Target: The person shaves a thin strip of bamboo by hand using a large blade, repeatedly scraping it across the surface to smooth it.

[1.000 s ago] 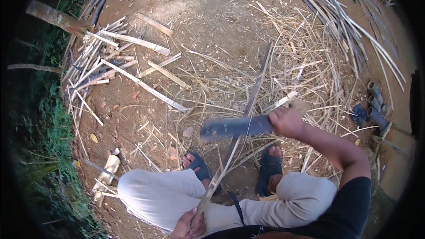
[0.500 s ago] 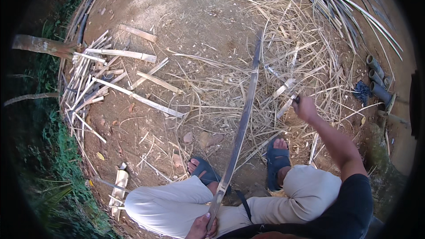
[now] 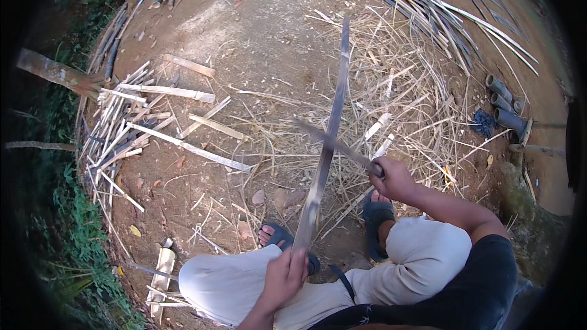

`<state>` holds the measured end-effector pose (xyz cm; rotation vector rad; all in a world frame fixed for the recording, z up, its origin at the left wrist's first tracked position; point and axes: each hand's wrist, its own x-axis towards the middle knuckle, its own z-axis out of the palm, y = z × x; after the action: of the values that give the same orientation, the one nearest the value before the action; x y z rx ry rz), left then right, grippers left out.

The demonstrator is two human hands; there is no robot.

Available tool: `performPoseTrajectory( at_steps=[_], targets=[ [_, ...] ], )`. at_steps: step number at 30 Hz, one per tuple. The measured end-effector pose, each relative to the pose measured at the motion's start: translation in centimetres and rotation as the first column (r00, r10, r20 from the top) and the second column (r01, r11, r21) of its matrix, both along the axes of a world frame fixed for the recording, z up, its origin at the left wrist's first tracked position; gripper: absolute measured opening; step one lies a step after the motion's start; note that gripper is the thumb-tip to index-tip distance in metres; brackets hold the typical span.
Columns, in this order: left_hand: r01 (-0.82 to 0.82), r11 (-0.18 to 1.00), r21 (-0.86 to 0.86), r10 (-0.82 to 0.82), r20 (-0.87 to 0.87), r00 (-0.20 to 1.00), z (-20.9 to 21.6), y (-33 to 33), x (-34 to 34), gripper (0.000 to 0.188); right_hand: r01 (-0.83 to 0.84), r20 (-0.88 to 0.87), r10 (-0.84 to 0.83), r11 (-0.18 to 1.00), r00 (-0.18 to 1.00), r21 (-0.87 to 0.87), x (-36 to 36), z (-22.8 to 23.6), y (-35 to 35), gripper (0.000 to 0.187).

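My left hand (image 3: pixel 285 278) is closed round the near end of a long dark bamboo strip (image 3: pixel 320 180). It slants up and away from my lap, its far end over the ground ahead. My right hand (image 3: pixel 394 180) grips the handle of a machete (image 3: pixel 353 156), a little above my right foot. The blade, slightly blurred, points up and left and crosses the strip near its middle. Whether the edge touches the strip or bites into it, I cannot tell.
Thin bamboo shavings (image 3: pixel 403 85) litter the ground ahead. Split bamboo pieces (image 3: pixel 119 122) are heaped on the left, long strips (image 3: pixel 422 12) at the far right. Bamboo tubes (image 3: pixel 507 119) stand beside a tree base (image 3: pixel 523 192). My sandalled feet (image 3: pixel 379 220) are below the strip.
My right hand has come nearer and left, swinging the machete across the strip. My left hand has moved up slightly, and the strip's far end has shifted left and farther away.
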<state>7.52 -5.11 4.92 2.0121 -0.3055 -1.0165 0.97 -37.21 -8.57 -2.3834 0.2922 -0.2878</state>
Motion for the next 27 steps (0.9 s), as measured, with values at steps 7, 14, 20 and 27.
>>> performPoseTrajectory(
  at_steps=[7, 14, 20, 27],
  targets=[
    [0.299, 0.943, 0.146, -0.326, 0.583, 0.744, -4.5, -3.9, 4.6, 0.029, -0.385, -0.013, 0.395, 0.889, 0.919, -0.248, 4.4, 5.9, 4.5, 0.035],
    [0.272, 0.91, 0.314, -0.385, 0.393, 0.835, -2.4, -4.7, 4.8, 0.029, -0.346, -0.143, 0.318, 0.899, 0.937, -0.27, 5.4, 4.0, 1.4, 0.029],
    [0.305, 0.9, 0.313, -0.414, 0.391, 0.822, -2.9, -4.1, 3.0, 0.03, 0.013, -0.632, -0.082, 0.994, 0.771, -0.113, 8.1, 2.0, -5.6, 0.023],
    [0.31, 0.878, 0.364, -0.417, 0.267, 0.869, -2.0, -1.0, 2.2, 0.027, -0.47, -0.313, 0.383, 0.838, 0.869, -0.278, 5.6, 2.1, 0.2, 0.023]
  ],
)
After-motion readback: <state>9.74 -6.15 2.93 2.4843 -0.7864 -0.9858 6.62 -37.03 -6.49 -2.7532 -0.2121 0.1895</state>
